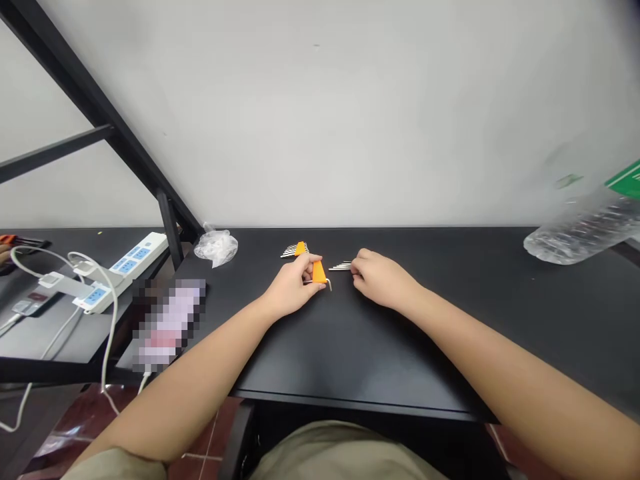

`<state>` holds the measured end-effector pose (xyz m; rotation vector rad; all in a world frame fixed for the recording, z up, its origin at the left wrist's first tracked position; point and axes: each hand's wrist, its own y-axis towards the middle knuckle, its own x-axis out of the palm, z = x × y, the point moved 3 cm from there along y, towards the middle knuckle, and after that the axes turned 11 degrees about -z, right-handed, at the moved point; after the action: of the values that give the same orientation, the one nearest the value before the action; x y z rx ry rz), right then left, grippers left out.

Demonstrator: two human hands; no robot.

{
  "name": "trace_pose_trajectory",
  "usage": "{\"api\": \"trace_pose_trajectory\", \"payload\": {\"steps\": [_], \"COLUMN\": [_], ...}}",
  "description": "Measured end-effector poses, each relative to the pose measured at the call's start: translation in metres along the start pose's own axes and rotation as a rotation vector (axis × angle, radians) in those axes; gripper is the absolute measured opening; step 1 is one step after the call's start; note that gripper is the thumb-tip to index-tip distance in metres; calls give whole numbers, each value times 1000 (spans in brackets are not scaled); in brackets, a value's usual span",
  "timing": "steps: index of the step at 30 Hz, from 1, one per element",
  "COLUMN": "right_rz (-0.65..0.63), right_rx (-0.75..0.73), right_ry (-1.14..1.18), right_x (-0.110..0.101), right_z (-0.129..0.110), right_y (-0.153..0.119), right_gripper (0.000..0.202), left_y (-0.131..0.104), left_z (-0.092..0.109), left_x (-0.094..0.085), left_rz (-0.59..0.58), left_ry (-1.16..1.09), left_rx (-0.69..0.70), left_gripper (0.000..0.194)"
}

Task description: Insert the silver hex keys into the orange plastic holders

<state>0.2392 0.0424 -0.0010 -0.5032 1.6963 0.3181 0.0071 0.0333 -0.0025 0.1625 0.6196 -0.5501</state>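
Note:
My left hand (295, 283) is closed around an orange hex key holder (319, 271). One bent hex key (329, 285) sticks out of its lower right end. To the right, the fingers of my right hand (377, 275) are bent together at several loose hex keys (341, 267) on the black table. Their far ends are hidden under the fingers, and whether one is gripped does not show. Behind my left hand lies a second orange holder (301, 248), filled with a row of hex keys.
A crumpled clear plastic bag (217, 247) lies back left. On the left are a blurred-out phone (173, 323), a white power strip (123, 272) with cables, and a black metal frame (90, 93). A clear plastic bottle (583, 230) lies at the right. A white wall (350, 120) borders the table (360, 360).

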Motion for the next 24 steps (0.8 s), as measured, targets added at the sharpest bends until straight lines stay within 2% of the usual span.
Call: {"api": "trace_pose_trajectory", "payload": {"steps": [6, 11, 15, 19, 24], "right_rz": [43, 12, 0, 64, 105], "right_rx": [-28, 6, -67, -172, -226], "right_ry": [-40, -47, 158, 403, 455], "right_x": [1, 2, -4, -11, -11], "right_z": [-8, -9, -9, -5, -10], "right_y": [1, -1, -3, -1, -2], "right_gripper": [12, 11, 13, 9, 12], "left_y": [0, 1, 1, 0, -1], "left_z": [-2, -5, -4, 0, 4], "left_x": [0, 1, 0, -2, -1], "left_rz": [2, 4, -18, -13, -8], "left_ry": [-3, 10, -15, -17, -28], "left_rx": [2, -2, -6, -19, -17], "left_gripper": [51, 51, 51, 49, 48]}}
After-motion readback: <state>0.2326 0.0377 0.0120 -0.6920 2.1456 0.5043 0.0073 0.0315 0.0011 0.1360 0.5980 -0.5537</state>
